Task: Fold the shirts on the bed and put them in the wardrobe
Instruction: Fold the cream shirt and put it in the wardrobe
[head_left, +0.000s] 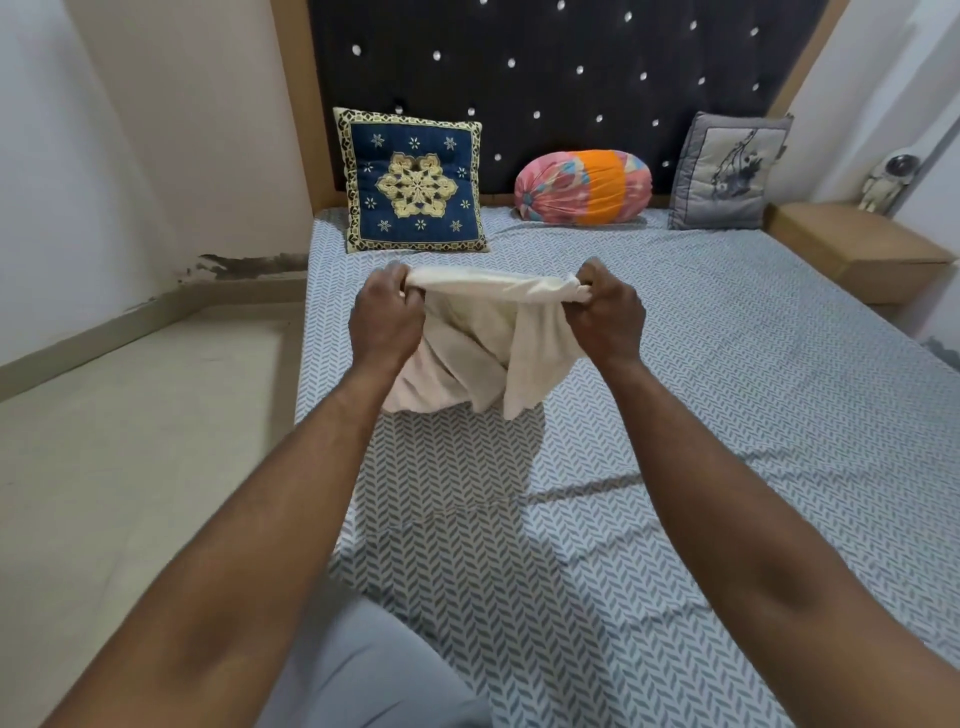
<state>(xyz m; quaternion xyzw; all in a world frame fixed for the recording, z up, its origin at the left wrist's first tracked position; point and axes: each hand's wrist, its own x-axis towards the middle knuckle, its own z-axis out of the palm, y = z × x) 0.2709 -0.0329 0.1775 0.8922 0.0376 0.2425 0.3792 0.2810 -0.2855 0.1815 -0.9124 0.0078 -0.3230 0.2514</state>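
Observation:
A cream white shirt hangs bunched in the air above the left part of the bed. My left hand grips its top edge on the left, fingers curled round the cloth. My right hand grips the same edge on the right. The edge is stretched between both fists and the rest of the cloth droops below them, its lower hem just above the sheet. No wardrobe is in view.
A blue patterned cushion, a pink and orange bolster and a grey cushion lean on the dark headboard. A wooden bedside table stands at the right. Bare floor lies left of the bed.

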